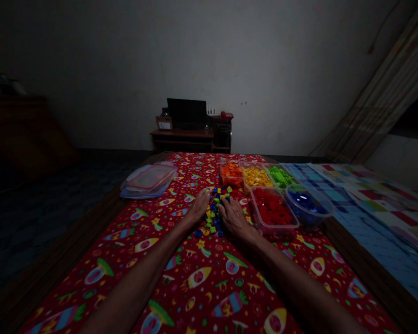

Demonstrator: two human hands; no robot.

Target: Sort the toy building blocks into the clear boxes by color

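Observation:
A loose pile of small plastic building pieces [212,216] in blue, yellow and green lies on a red patterned cloth [181,287]. My left hand [198,208] rests against the pile's left side, its fingers stretched forward. Over the pile's right side lies my right hand [234,216], thumb and fingers apart, fingertips among the pieces. Neither hand visibly lifts a piece. Just right of it stands a clear tub of red pieces [274,208]. Behind are tubs of orange pieces [231,173], yellow pieces [257,177] and green pieces [280,176]. A round tub [325,207] contains blue pieces.
Several clear lids [149,178] are stacked at the left edge of the cloth. Beyond the far end, a dark monitor [187,113] stands on a small brown desk [183,133] by the wall. A checked blue cloth [355,232] covers a surface at right.

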